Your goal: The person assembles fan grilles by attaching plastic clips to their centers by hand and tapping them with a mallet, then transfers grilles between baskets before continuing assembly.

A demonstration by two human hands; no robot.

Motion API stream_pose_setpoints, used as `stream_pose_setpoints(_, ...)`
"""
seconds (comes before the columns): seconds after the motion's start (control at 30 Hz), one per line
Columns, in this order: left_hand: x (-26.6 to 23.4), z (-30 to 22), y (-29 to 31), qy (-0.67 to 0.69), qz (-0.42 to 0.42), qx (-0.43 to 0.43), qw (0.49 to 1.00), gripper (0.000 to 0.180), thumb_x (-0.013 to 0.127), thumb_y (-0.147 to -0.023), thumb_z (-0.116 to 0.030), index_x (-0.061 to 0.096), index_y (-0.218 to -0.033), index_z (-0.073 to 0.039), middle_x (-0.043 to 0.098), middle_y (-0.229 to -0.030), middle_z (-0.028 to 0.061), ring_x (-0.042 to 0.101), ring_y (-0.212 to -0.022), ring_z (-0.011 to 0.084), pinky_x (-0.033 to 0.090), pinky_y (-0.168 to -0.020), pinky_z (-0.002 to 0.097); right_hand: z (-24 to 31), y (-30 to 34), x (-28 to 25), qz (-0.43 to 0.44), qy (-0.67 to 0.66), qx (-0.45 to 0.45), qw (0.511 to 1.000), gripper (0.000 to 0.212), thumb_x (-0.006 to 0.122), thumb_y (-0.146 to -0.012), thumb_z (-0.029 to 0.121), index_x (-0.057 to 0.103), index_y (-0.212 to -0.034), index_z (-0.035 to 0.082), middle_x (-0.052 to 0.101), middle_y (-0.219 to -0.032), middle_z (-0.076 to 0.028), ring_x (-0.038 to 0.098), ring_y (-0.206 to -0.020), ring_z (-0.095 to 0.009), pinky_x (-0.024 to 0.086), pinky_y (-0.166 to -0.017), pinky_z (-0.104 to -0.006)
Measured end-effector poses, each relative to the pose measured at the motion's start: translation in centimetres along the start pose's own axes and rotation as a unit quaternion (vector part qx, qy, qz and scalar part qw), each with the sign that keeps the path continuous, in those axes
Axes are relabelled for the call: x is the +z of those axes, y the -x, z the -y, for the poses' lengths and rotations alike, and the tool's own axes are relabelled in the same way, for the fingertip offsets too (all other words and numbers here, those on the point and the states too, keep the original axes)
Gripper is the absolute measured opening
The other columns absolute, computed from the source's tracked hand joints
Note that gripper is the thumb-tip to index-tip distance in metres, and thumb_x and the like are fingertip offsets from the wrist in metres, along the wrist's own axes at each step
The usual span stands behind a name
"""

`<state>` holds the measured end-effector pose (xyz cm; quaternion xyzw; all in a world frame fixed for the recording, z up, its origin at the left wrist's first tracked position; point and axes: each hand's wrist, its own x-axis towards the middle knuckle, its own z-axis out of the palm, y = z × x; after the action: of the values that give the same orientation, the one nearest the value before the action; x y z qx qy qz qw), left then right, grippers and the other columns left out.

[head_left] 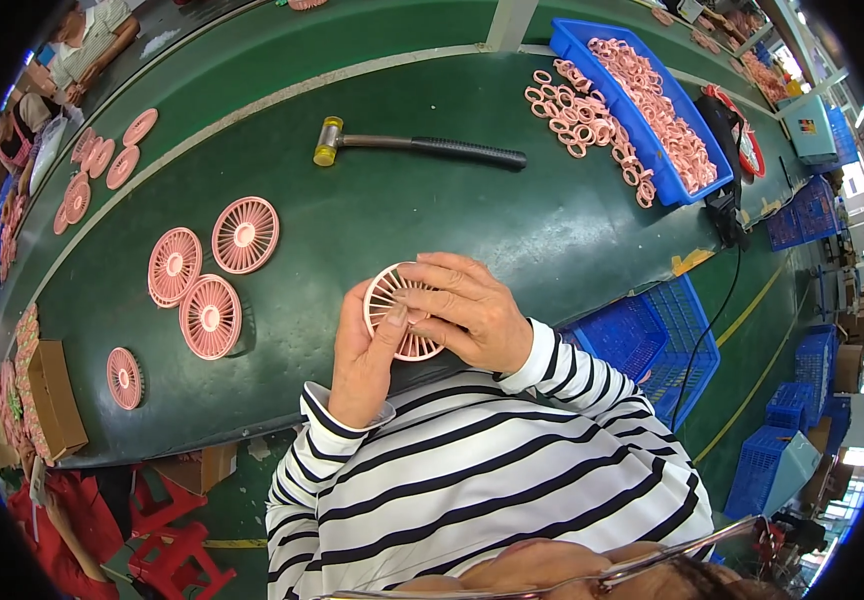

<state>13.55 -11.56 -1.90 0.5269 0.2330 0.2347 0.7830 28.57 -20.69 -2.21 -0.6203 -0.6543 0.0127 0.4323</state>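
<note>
A pink spoked grille (384, 288) is held tilted in front of the torso, by the near edge of the green table (302, 240), with its spokes facing up toward the head. The left hand (362, 345) comes up from below on its left side, wrist upright, fingers behind the rim and thumb laid over the front toward the hub; that grip is clamped on the grille. The right hand (472, 308) reaches in from the right with the forearm angled leftward, back of the hand up, fingers bent and close together across the grille's face, thumb lower down near the middle. Its fingertips touch the grille, but they cover the hub, so whether this grip pinches anything there cannot be told. Both forearms wear black-and-white striped sleeves (587, 375). To the left, three like grilles (211, 317) lie clustered, at least one seemingly stacked, with a single grille (125, 378) apart nearer the table's edge. Beyond the hands lies a hammer (402, 145) with a yellow head and dark handle; farther right, small pink rings (579, 115) spill beside a blue tray (664, 165) full of more.
</note>
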Motion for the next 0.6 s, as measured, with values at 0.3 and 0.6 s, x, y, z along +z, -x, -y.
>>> stream_pose_setpoints(0.3,0.2,-0.3,0.4,0.016,-0.005,0.037,0.999,0.042,0.056,-0.098,-0.020,0.038,-0.130,0.002,0.056,-0.120,0.0117,0.057,-0.108,0.0151,0.048,-0.094,0.0297,0.9,-0.3,-0.8,-0.030,-0.093,0.059,0.993,0.043,0.072,-0.082,0.019,0.061,-0.120,0.001,0.061,-0.123,-0.018,0.060,-0.112,-0.034,0.048,-0.094,-0.0416)
stream_pose_setpoints(0.6,0.2,0.3,0.8,-0.008,-0.001,0.060,0.998,0.042,0.056,-0.098,-0.017,0.037,-0.129,0.002,0.056,-0.121,0.0129,0.057,-0.109,0.0158,0.048,-0.095,0.0308,0.9,0.1,-1.1,0.002,-0.106,0.096,0.990,0.049,0.071,-0.083,0.016,0.055,-0.127,-0.001,0.059,-0.126,-0.022,0.059,-0.115,-0.036,0.048,-0.096,-0.0393)
